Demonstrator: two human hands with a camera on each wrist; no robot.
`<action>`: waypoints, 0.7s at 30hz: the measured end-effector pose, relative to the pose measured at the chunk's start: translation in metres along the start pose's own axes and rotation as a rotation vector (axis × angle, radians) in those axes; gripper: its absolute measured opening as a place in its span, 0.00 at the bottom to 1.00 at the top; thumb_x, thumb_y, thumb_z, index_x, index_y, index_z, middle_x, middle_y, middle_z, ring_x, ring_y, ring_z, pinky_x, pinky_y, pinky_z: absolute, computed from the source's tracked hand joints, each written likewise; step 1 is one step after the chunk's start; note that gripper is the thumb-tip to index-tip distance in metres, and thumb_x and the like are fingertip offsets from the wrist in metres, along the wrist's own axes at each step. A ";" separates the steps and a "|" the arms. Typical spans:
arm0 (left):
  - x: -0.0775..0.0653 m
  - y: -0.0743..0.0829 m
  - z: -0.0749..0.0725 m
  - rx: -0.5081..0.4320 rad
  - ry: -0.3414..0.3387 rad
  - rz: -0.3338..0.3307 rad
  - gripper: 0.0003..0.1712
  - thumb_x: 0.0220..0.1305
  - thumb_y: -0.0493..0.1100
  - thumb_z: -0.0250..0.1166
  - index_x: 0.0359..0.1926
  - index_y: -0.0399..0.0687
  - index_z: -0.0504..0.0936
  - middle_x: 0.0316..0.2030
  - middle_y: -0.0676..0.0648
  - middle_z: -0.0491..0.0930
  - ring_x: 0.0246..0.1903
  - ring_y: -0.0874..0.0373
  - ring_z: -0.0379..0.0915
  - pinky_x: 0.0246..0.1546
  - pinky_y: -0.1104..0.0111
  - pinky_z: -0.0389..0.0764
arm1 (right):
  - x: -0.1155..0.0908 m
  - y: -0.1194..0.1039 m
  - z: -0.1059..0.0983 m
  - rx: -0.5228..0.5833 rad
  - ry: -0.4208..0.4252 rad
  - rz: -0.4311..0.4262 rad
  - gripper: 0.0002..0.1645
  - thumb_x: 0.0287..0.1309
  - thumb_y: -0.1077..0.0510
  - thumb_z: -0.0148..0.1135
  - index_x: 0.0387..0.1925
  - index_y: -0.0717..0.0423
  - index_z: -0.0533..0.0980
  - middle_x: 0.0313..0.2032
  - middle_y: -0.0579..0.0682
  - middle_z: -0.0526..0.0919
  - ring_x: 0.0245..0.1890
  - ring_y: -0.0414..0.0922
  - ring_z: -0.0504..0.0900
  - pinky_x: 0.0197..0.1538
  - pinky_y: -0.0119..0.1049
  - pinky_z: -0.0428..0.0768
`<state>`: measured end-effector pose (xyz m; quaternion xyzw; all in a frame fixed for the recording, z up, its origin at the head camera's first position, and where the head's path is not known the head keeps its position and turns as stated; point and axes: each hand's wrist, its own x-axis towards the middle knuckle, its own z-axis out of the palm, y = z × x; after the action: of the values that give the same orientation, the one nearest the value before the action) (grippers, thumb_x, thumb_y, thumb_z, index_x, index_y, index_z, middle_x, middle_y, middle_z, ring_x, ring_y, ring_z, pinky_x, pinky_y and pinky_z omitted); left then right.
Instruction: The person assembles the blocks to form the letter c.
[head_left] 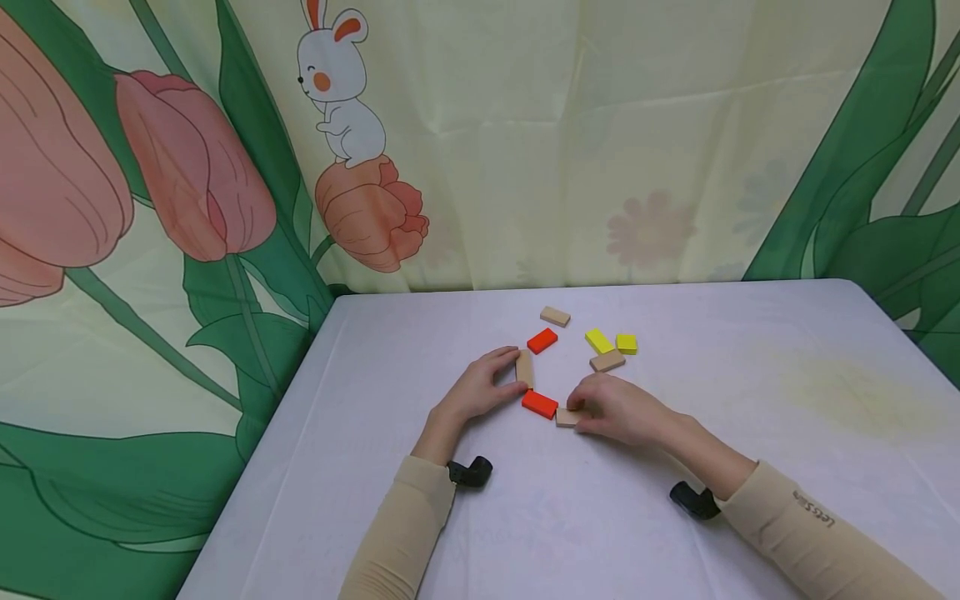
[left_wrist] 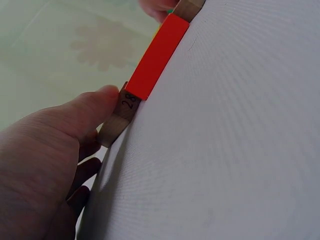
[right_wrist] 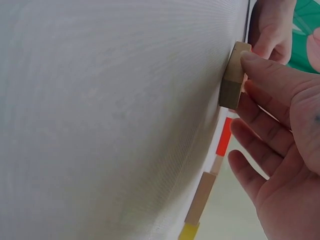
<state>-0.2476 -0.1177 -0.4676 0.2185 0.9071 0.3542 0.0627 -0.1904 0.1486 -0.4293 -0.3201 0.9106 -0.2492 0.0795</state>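
Note:
My left hand (head_left: 483, 385) pinches a plain wooden block (head_left: 524, 369) between thumb and fingers at its two ends; the left wrist view shows the number 28 on this wood. Against its near end lies a red block (head_left: 540, 404), flat on the table. At that red block's other end, my right hand (head_left: 618, 410) holds a second wooden block (right_wrist: 235, 75) between thumb and fingers, low on the cloth. Part of that block is hidden by the fingers in the head view. Another red block (head_left: 542, 341) lies just past the left fingertips.
A white cloth covers the table (head_left: 300, 517). Beyond the right hand lie a wooden block (head_left: 607, 361) and two yellow blocks, one longer (head_left: 598, 341) and one squarer (head_left: 626, 344). Farther back rests one more wooden block (head_left: 555, 317). A printed curtain (head_left: 525, 150) hangs behind the table.

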 end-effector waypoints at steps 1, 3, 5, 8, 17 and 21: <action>0.000 0.000 0.000 0.000 0.000 0.000 0.38 0.67 0.53 0.69 0.73 0.48 0.69 0.71 0.49 0.67 0.72 0.54 0.58 0.70 0.58 0.63 | 0.000 0.000 0.000 -0.001 0.002 -0.002 0.15 0.54 0.59 0.76 0.45 0.53 0.85 0.40 0.40 0.82 0.42 0.41 0.78 0.48 0.39 0.82; 0.000 0.000 0.000 0.001 0.000 -0.001 0.38 0.67 0.53 0.69 0.73 0.47 0.69 0.72 0.49 0.67 0.72 0.54 0.58 0.70 0.58 0.63 | 0.000 0.000 -0.001 -0.004 0.006 -0.005 0.15 0.54 0.58 0.77 0.45 0.53 0.85 0.40 0.40 0.82 0.42 0.41 0.78 0.48 0.39 0.82; 0.000 0.000 0.000 0.001 0.000 -0.001 0.38 0.67 0.53 0.69 0.73 0.47 0.69 0.72 0.49 0.67 0.72 0.54 0.58 0.70 0.58 0.63 | -0.001 0.001 -0.001 -0.004 0.007 -0.008 0.15 0.54 0.58 0.77 0.45 0.53 0.85 0.40 0.40 0.82 0.42 0.41 0.78 0.48 0.39 0.82; 0.000 0.000 0.000 0.006 0.001 0.002 0.38 0.67 0.53 0.69 0.73 0.47 0.69 0.71 0.49 0.67 0.72 0.54 0.58 0.70 0.58 0.63 | -0.001 0.001 -0.002 -0.004 0.007 -0.011 0.15 0.54 0.59 0.76 0.45 0.52 0.85 0.41 0.40 0.82 0.43 0.41 0.78 0.49 0.40 0.82; -0.001 0.000 0.000 0.010 0.003 0.001 0.38 0.67 0.53 0.68 0.73 0.48 0.69 0.71 0.50 0.67 0.72 0.54 0.58 0.70 0.58 0.63 | -0.001 0.002 -0.002 0.005 0.011 -0.008 0.14 0.55 0.60 0.75 0.45 0.52 0.85 0.41 0.40 0.82 0.44 0.42 0.79 0.50 0.42 0.82; -0.001 0.000 0.000 0.010 0.004 -0.003 0.38 0.67 0.54 0.69 0.73 0.48 0.69 0.72 0.50 0.67 0.72 0.54 0.58 0.70 0.57 0.63 | -0.001 0.003 -0.003 0.006 0.018 -0.010 0.14 0.56 0.59 0.75 0.45 0.52 0.85 0.41 0.41 0.83 0.44 0.43 0.80 0.50 0.42 0.82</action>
<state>-0.2469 -0.1179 -0.4673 0.2168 0.9093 0.3502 0.0602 -0.1924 0.1524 -0.4286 -0.3220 0.9089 -0.2551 0.0709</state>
